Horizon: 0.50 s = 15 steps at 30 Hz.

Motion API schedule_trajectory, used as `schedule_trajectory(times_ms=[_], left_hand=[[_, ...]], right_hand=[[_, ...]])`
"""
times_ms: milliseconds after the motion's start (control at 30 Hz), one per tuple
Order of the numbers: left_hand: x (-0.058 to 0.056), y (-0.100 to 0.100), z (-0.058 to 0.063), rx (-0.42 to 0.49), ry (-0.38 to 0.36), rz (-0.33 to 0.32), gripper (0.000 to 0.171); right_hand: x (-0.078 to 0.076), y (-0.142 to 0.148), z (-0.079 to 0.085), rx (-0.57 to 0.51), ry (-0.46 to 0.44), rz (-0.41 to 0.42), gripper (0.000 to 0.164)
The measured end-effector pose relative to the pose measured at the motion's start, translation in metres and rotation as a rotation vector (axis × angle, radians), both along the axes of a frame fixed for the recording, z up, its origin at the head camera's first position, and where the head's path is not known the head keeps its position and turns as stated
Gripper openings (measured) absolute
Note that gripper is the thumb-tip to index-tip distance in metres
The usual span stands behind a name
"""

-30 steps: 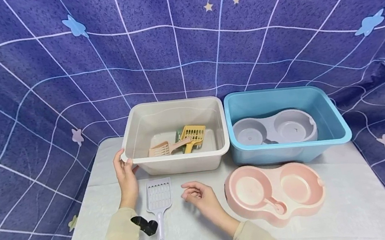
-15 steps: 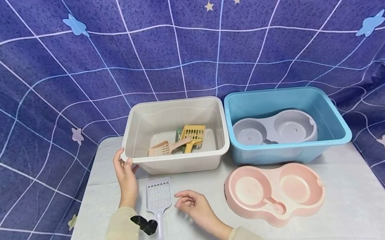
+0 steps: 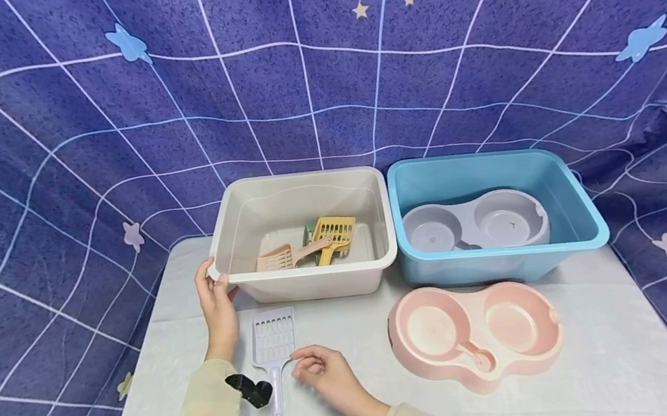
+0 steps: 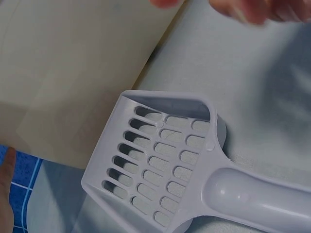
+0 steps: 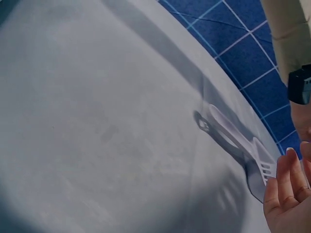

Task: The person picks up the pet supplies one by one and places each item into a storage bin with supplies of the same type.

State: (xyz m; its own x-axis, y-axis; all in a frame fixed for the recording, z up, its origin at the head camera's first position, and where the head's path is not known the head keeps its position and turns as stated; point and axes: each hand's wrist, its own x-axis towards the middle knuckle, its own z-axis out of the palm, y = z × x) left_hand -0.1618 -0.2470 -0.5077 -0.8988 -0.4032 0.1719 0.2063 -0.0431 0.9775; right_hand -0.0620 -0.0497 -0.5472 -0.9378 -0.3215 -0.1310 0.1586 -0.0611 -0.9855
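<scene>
A lilac litter scoop lies on the table with its slotted head toward the beige tub. My left hand holds the tub's front left corner, thumb and fingers on either side of the rim. Close to the right of the scoop's neck hovers my right hand, fingers loosely bent and holding nothing. In the left wrist view the scoop's head fills the middle, beside the tub's wall. The right wrist view has the scoop's handle just beyond the right hand's fingers.
Inside the beige tub lie a yellow scoop and a peach scoop, with a green piece mostly hidden under them. A blue tub at right contains a grey double bowl. A pink double bowl sits in front of it.
My right hand has moved left across the table, up to the lilac scoop's neck. The left hand keeps its hold on the tub corner.
</scene>
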Motion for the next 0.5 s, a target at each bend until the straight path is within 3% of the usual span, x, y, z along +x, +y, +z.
schedule_trajectory(times_ms=[67, 500], left_hand=[[-0.003, -0.003, -0.008, -0.001, 0.0, 0.005, 0.047], [-0.004, -0.003, -0.007, -0.015, -0.014, 0.006, 0.047]], right_hand=[[0.003, -0.002, -0.002, -0.002, -0.005, 0.003, 0.028], [0.015, -0.012, -0.018, 0.0, -0.019, 0.028, 0.03]])
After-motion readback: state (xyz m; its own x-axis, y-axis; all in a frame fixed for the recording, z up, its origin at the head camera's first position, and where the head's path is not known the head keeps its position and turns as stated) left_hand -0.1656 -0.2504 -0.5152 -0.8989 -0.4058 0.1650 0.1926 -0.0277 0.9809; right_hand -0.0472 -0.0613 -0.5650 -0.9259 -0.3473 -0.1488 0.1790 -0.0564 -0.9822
